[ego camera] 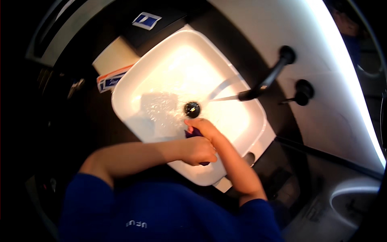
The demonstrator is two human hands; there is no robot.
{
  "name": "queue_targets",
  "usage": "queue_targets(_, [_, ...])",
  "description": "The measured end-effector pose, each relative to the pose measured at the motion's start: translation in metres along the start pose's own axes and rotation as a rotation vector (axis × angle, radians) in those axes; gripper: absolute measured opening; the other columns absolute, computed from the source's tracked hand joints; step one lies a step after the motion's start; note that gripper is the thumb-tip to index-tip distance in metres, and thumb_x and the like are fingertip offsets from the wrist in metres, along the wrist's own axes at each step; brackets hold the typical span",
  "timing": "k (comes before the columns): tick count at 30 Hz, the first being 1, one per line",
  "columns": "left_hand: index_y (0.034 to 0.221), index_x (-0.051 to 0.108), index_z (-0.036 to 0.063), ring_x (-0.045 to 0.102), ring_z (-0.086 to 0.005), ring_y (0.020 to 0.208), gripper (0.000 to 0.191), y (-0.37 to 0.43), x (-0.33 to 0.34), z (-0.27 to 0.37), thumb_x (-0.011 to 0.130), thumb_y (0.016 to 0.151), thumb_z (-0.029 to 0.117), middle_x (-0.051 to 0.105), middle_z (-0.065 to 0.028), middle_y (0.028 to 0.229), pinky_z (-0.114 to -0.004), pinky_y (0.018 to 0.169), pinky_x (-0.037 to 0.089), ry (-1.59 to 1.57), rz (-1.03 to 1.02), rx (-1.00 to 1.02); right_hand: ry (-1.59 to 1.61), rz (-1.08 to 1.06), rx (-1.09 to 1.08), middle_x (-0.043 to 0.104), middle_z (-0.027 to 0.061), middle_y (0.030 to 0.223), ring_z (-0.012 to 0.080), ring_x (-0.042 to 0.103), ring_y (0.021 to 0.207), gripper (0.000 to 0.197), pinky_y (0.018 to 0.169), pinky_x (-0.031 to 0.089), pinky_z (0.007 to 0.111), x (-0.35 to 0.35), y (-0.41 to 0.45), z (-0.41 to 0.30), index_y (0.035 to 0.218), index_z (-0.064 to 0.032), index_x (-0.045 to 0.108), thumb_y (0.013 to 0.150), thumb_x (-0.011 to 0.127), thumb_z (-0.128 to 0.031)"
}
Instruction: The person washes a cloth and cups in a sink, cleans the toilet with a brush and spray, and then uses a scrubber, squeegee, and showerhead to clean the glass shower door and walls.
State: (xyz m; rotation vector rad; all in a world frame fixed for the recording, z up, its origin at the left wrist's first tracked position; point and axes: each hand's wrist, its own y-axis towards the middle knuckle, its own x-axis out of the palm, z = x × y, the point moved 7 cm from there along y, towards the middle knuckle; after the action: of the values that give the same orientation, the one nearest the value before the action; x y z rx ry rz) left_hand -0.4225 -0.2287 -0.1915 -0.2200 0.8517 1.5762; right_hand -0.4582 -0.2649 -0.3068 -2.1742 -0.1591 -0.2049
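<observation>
Over the near part of a white washbasin [242,151], both hands grip a dark purple cloth [195,133]. My left hand [199,151] is a fist around its nearer end, with a bit of fabric showing below the fingers. Just beyond it, my right hand [203,127] closes on the farther end, the two hands touching or nearly so. A black drain [192,109] lies right past my right fingers. Water [225,98] runs from a black wall-mounted spout [257,90] into the basin and ripples around the drain. Most of the cloth is hidden inside the hands.
A black tap handle [303,92] is on the wall beside the spout. Left of the basin are a pale box-like object [116,56] and some blue, white and orange packets [112,80]. Another blue and white packet [147,21] lies on a dark surface behind.
</observation>
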Motion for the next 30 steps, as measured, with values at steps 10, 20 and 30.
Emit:
queue_targets(10, [0.09, 0.054, 0.0037, 0.058, -0.0175, 0.083, 0.021, -0.163, -0.128, 0.031, 0.063, 0.071, 0.002, 0.06, -0.009, 0.088, -0.031, 0.079, 0.048, -0.922, 1.41, -0.996, -0.285, 1.295, -0.757, 0.062, 0.0121, 0.092, 0.0206, 0.061, 0.079, 0.042, 0.067, 0.05, 0.032, -0.219, -0.17, -0.09, 0.105, 0.0005, 0.055, 0.092, 0.052, -0.039])
queue_targets(20, [0.094, 0.056, 0.0028, 0.063, -0.0169, 0.079, 0.027, -0.32, -0.12, 0.137, 0.07, 0.072, 0.009, 0.066, -0.0111, 0.085, -0.029, 0.077, 0.048, -0.937, 1.818, -0.916, -1.209, 1.213, -0.474, 0.055, 0.0288, 0.065, 0.0387, 0.048, 0.053, 0.059, 0.053, 0.038, 0.048, -0.192, -0.154, -0.121, 0.078, 0.0098, 0.059, 0.092, 0.043, -0.045])
queue_targets(30, [0.091, 0.059, 0.0046, 0.062, -0.016, 0.08, 0.023, -0.516, -0.147, 0.203, 0.071, 0.074, 0.014, 0.065, -0.0071, 0.085, -0.029, 0.078, 0.049, -0.822, 1.982, -1.017, -0.654, -0.517, -0.593, 0.031, 0.0154, 0.142, 0.0257, 0.038, 0.126, 0.091, 0.103, 0.031, 0.035, 0.434, -0.068, -0.088, 0.142, -0.0046, 0.025, 0.066, 0.076, -0.003])
